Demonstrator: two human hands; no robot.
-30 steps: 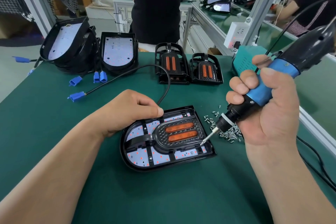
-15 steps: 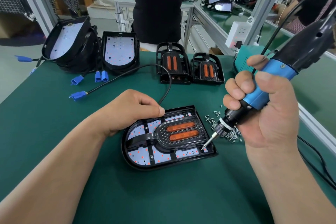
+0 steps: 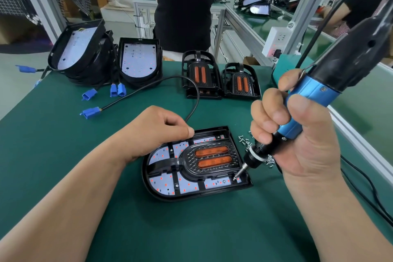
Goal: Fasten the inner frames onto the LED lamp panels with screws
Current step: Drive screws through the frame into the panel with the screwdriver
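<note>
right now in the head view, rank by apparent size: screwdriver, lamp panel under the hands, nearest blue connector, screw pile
1. The screwdriver and the lamp panel: unranked; the screwdriver fills more frame but is much nearer the camera.
2. The connector and the screw pile: look alike, and the pile is partly hidden.

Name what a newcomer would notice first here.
The right hand grips a blue-and-black electric screwdriver, its bit down on the near right corner of the lamp panel mid-table. The orange-lensed inner frame sits in that panel, the left hand rests on its far edge, and loose screws lie beside it.
</note>
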